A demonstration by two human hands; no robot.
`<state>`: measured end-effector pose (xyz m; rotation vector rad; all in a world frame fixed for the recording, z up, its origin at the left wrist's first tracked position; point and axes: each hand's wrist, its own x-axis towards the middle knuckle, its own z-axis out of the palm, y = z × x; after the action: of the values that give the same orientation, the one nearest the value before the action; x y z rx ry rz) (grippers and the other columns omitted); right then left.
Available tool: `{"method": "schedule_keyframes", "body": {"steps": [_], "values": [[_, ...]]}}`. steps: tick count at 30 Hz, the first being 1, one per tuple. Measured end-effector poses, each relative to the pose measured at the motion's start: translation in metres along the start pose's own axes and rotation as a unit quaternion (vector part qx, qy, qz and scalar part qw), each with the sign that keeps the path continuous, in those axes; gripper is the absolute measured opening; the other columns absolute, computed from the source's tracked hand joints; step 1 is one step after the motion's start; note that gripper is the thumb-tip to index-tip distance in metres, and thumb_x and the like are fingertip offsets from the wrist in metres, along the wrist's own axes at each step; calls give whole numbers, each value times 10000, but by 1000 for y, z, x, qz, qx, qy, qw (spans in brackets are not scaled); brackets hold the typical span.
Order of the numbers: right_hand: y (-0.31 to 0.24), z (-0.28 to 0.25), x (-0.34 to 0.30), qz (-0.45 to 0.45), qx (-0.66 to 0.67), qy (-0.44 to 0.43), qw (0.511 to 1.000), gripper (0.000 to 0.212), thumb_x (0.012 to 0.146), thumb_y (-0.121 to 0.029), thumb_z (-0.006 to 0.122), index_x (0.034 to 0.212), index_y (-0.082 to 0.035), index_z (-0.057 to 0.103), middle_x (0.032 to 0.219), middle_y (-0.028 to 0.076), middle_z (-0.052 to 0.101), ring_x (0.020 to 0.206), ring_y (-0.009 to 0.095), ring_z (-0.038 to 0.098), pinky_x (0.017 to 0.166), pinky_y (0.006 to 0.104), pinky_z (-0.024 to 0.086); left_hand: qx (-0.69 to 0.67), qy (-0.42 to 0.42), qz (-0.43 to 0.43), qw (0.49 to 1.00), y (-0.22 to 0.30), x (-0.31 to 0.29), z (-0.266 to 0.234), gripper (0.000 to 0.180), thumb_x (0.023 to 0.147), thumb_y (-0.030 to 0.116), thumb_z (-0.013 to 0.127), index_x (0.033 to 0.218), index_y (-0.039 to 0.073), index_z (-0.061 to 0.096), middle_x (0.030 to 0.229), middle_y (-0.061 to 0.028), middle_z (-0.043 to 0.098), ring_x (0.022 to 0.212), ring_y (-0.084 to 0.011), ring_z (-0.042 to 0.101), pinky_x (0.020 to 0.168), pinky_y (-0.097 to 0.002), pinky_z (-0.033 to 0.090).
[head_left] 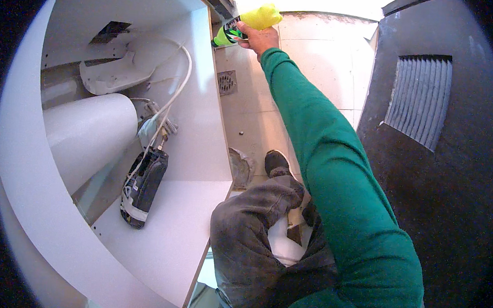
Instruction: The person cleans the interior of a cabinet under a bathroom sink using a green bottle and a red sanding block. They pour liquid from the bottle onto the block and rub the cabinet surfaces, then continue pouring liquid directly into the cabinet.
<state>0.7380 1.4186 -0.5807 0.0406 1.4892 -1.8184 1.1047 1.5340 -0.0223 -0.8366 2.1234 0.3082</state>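
My right arm, in a green sleeve, stretches out to the far middle of the view. There my right hand (pixel 261 40) is closed round a yellow-green plastic bottle (pixel 261 16) with a dark label. The bottle is tilted, nearly lying on its side, its narrow neck pointing left and down toward the cabinet's edge and its wide base up to the right. Whether the cap is on cannot be made out. My left hand is out of the picture.
At left is an open white cabinet (pixel 202 91) holding a large white cylinder (pixel 96 136), a black device (pixel 146 185) with white tape, a pale hose (pixel 187 69) and a curved white cover (pixel 109 76). A drain grate (pixel 227 82) sits in the tiled floor. A dark panel with a vent (pixel 419 98) stands right.
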Motion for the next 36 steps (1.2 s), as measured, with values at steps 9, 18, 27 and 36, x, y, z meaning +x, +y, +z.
{"method": "schedule_keyframes", "body": {"steps": [9,18,27,36], "values": [[-15,-6,-19,35,15,15,999,429,833,-222,809,1108,47,620,1003,146,716,771,216,743,614,273,638,-53,12,1,999,-1,1,0,348,842,82,568,1172,91,676,993,-130,642,885,-329,589,739,-451,481],[-17,-6,-16,15,-73,22,997,532,785,-295,842,1122,48,616,1015,158,708,754,223,740,628,282,636,-93,25,10,995,4,10,-3,344,848,65,552,1173,72,665,986,-140,636,866,-338,583,731,-454,474],[1,-25,14,-77,-273,72,956,633,679,-582,809,1042,-71,720,912,101,752,853,231,733,853,365,565,-110,-3,8,994,-3,1,1,298,876,88,547,1151,34,649,953,-174,628,806,-377,581,702,-469,469],[2,-32,14,-54,-190,65,978,580,697,-495,836,1017,-28,710,929,108,748,697,199,737,664,318,606,-154,-28,25,987,-6,5,0,356,909,63,500,1248,3,591,997,-192,573,894,-360,523,766,-470,426]]}}
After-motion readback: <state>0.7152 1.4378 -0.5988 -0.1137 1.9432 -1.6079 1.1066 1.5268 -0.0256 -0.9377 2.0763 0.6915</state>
